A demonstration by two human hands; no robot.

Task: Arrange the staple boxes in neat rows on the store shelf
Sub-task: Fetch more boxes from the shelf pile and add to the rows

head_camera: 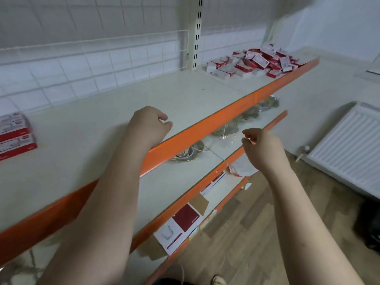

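The left hand point(149, 122) hangs just above the cream shelf board with the orange front lip point(185, 132), its fingers loosely curled and holding nothing; it looks poised over the bare middle of the board, as if between one load and the next. The right hand point(261, 145) floats in front of that lip and below its level, well clear of the board, fingers likewise slack and empty.

Measured from the orange lip, the work lies at both ends. Far along the board to the right, hard against the white wire back grid point(123, 58), sits a loose heap of small red-and-white cardboard staple boxes point(259, 62), tumbled at all angles, presumably dumped there as stock. At the left end, set back from the lip, a short tidy row of the same boxes point(14, 134) lies flat and edge to edge. Most of the job seems still ahead, and empty hands suit a reach towards the heap.
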